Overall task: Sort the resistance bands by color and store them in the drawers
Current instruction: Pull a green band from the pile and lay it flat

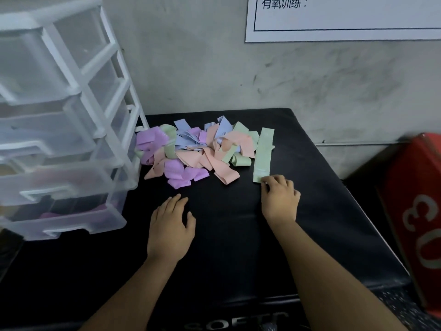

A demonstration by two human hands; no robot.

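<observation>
Purple shows inside the bottom drawer (62,223), but the mixed pile (191,151) is unsorted. The right hand (279,199) pinches a green band (262,156); the left hand (170,225) lies open.

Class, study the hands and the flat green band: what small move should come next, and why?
Probably the right hand should lift the green band by its near end: its fingers curl on that end, and the band lies straight beside the pile.

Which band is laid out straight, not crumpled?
The long green band at the right edge of the pile: flat and straight, right hand pinching its near end. The rest are crumpled.
</observation>
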